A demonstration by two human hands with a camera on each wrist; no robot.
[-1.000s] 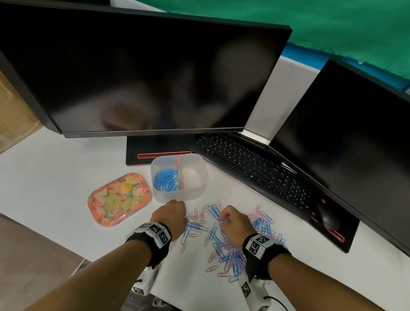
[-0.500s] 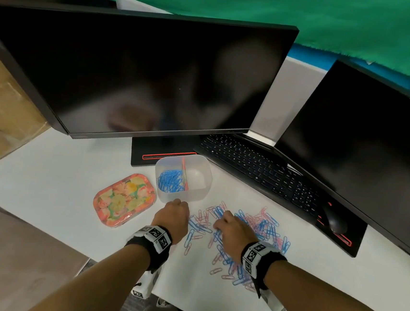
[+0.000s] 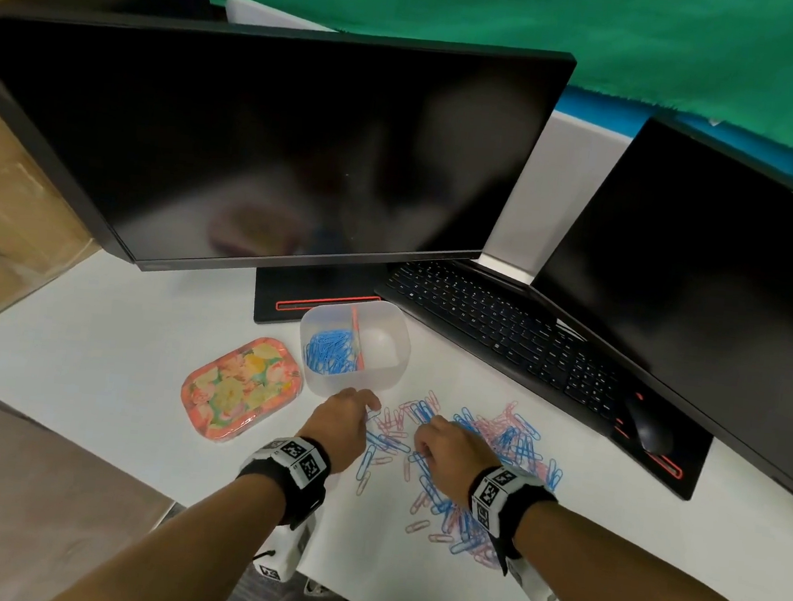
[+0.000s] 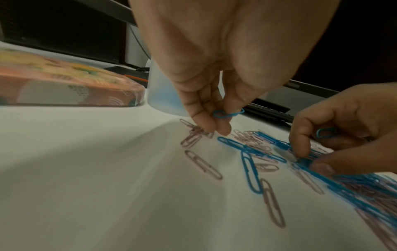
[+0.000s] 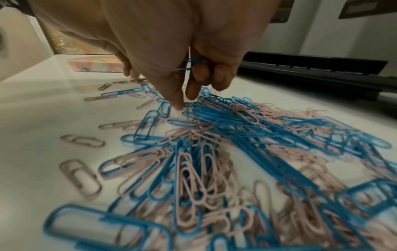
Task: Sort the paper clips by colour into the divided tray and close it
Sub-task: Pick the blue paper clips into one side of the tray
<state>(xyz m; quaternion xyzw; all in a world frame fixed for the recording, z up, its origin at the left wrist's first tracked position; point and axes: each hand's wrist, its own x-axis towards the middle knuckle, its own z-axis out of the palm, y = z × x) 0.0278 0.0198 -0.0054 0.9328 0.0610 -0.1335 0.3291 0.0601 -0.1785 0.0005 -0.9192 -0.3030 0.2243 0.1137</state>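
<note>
A heap of blue and pink paper clips [image 3: 481, 458] [image 5: 214, 144] lies on the white table. The clear divided tray [image 3: 391, 382] stands behind it, blue clips [image 3: 329, 352] in its left compartment, the right one bare. My left hand [image 3: 344, 423] [image 4: 214, 122] hovers at the heap's left edge, just before the tray, pinching a blue clip [image 4: 228, 113]. My right hand [image 3: 448, 446] [image 5: 184, 100] keeps blue clips [image 5: 191, 65] under curled fingers while thumb and forefinger reach down onto the heap.
The floral tray lid [image 3: 240, 389] lies left of the tray. Behind stand a monitor [image 3: 254, 151], a keyboard [image 3: 503, 325], a mouse [image 3: 648, 428] and a second monitor [image 3: 706, 281] at the right. The table's front edge runs close under my wrists.
My left hand has crept forward toward the tray's front wall. The right hand has shifted slightly left over the heap, still picking at clips.
</note>
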